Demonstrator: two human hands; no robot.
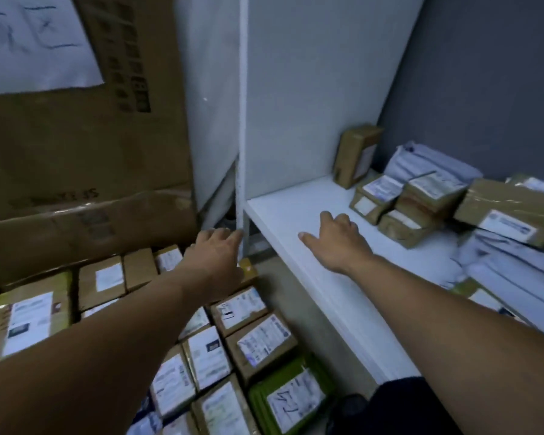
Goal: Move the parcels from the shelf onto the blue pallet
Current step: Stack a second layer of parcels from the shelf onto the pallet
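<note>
Left hand (215, 251) and right hand (338, 243) are relaxed, empty. The parcels (421, 208) look light, stiff; grip across short sides.

Both arms are bare from the near edge out to the hands: the left forearm (107, 340) and left hand (215, 249), the right forearm (453, 309) and right hand (336, 243). The right thumb's nail is short. At the near right shows dark cloth (402, 400), likely a trouser leg. Left of it is a black rounded shape (346, 412), perhaps a shoe, too blurred to tell.
</note>
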